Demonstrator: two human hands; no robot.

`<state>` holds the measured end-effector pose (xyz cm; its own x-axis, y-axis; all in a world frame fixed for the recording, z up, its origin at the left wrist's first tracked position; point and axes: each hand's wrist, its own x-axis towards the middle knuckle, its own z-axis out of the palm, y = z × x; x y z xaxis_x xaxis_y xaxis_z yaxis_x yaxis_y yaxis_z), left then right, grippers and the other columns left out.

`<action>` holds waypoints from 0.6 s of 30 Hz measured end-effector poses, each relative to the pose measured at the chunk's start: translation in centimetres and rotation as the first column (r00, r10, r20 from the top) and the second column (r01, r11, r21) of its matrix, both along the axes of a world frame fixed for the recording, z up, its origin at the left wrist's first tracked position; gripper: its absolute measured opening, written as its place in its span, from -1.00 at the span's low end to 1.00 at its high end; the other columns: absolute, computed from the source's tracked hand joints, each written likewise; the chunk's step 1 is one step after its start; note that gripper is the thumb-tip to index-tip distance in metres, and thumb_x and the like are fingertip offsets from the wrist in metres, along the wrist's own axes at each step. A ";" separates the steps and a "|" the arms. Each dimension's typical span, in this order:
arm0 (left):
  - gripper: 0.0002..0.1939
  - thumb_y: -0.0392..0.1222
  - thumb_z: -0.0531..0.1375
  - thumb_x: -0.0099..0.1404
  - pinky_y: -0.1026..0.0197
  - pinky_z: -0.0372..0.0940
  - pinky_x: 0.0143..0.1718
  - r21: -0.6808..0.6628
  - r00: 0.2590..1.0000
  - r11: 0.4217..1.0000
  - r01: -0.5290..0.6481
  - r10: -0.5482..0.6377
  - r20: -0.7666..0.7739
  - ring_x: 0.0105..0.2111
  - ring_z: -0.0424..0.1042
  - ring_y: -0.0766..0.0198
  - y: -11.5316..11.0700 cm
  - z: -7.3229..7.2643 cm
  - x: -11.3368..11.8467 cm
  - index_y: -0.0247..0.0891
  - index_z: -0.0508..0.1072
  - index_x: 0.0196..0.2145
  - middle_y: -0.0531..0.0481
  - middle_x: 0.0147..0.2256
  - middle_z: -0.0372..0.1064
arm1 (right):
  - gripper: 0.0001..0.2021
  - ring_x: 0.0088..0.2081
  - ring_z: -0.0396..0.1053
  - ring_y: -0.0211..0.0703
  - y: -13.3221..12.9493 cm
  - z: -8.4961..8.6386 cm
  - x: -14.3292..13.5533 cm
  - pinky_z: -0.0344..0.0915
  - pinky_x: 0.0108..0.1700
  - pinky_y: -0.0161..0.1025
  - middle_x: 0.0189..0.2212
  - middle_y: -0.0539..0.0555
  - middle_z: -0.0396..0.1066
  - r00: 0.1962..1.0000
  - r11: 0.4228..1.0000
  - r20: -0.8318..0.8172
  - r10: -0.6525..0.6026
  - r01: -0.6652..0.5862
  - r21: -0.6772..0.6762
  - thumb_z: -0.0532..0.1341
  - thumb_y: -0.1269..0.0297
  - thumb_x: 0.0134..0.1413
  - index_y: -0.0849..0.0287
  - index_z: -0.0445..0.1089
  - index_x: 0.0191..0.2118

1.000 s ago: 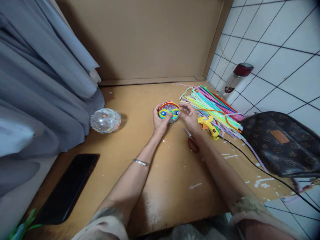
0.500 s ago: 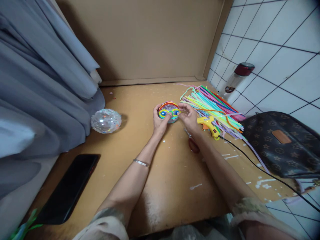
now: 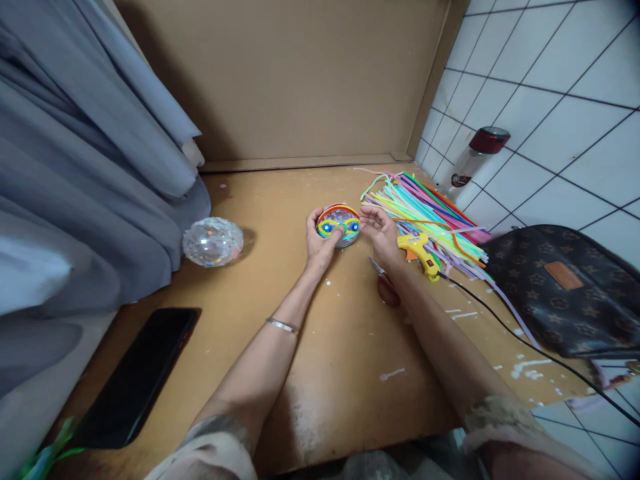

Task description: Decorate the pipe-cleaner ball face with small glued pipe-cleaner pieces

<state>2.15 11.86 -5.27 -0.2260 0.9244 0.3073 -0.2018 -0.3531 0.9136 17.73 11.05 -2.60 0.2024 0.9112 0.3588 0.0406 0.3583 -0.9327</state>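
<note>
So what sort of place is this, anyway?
Probably a craft corner in a tiled room: a yellow glue gun, a bundle of colorful thin stems and red-handled scissors lie on a glue-spotted-looking table.

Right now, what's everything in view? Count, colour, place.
decorated ball: 1, multicoloured, in left hand
clear ball: 1, speckled transparent, left
phone: 1, black, near left
unclear object: 1, green, bottom left
craft stems: many, multicoloured, far right
glue gun: 1, yellow, near craft stems
cord: 1, black, from glue gun
scissors: 1, red-handled, near glue gun
bag: 1, dark brown, right
bottle: 1, clear, red-lidded, beyond bag
curtain: 1, grey, left
board: 1, brown, back
tiles: many, white, right
table: 1, tan, centre
bracelet: 1, silver, left arm
left hand: 1, bare, holding decorated ball
right hand: 1, bare, beside decorated ball
</note>
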 end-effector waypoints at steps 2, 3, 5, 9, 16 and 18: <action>-0.21 0.11 0.53 -0.07 -0.03 0.33 0.20 0.000 1.000 1.000 0.000 0.000 0.004 0.12 0.45 0.02 0.1 0.0 0.0 -0.10 0.37 0.06 -0.12 0.09 0.39 | -0.53 0.00 0.47 0.02 0.2 -0.3 0.1 0.43 0.14 0.08 -0.02 0.14 0.53 0.999 1.000 0.031 -0.025 0.025 -0.002 0.43 0.04 -0.16 0.06 0.47 -0.07; -0.21 0.10 0.53 -0.07 -0.03 0.34 0.21 0.001 1.000 1.000 0.003 -0.003 0.004 0.12 0.45 0.01 0.1 0.0 0.0 -0.10 0.37 0.06 -0.13 0.09 0.39 | -0.52 0.04 0.45 0.04 0.3 -0.4 0.0 0.42 0.15 0.09 0.02 0.15 0.52 0.998 0.999 0.045 -0.038 0.038 -0.005 0.42 0.03 -0.16 0.06 0.48 -0.06; -0.21 0.10 0.53 -0.07 -0.04 0.34 0.21 0.003 1.000 1.000 0.007 -0.007 0.003 0.14 0.44 -0.01 0.1 0.0 0.1 -0.12 0.36 0.07 -0.15 0.10 0.39 | -0.51 0.10 0.42 0.07 0.3 -0.5 -0.1 0.42 0.17 0.11 0.05 0.17 0.50 0.998 0.999 0.054 -0.040 0.041 -0.025 0.42 0.02 -0.16 0.07 0.49 -0.06; -0.22 0.08 0.53 -0.07 -0.04 0.35 0.20 -0.002 1.000 1.000 0.007 -0.007 0.023 0.14 0.45 -0.01 0.0 0.1 0.0 -0.11 0.37 0.06 -0.15 0.10 0.40 | -0.47 0.08 0.47 0.10 -0.2 -0.2 -0.5 0.43 0.16 0.13 0.02 0.18 0.54 0.996 0.995 0.052 0.068 -0.064 -0.070 0.44 -0.06 -0.15 0.09 0.50 -0.05; -0.24 0.08 0.53 -0.06 -0.03 0.35 0.21 -0.034 0.997 0.999 0.027 -0.025 0.068 0.16 0.44 0.00 0.1 0.0 -0.2 -0.10 0.38 0.05 -0.12 0.11 0.42 | -0.41 0.06 0.49 0.11 -0.6 0.1 -0.7 0.44 0.15 0.13 0.02 0.19 0.57 0.996 0.995 0.039 0.083 -0.081 -0.063 0.48 -0.14 -0.19 0.09 0.52 -0.05; -0.24 0.10 0.53 -0.06 -0.01 0.35 0.21 -0.024 0.996 0.999 0.043 -0.041 0.077 0.17 0.44 0.01 0.1 -0.1 -0.1 -0.10 0.38 0.05 -0.12 0.12 0.41 | -0.39 0.07 0.49 0.13 -0.6 0.2 -0.7 0.44 0.15 0.14 0.02 0.20 0.56 0.996 0.996 0.052 0.070 -0.066 -0.064 0.48 -0.16 -0.20 0.11 0.52 -0.05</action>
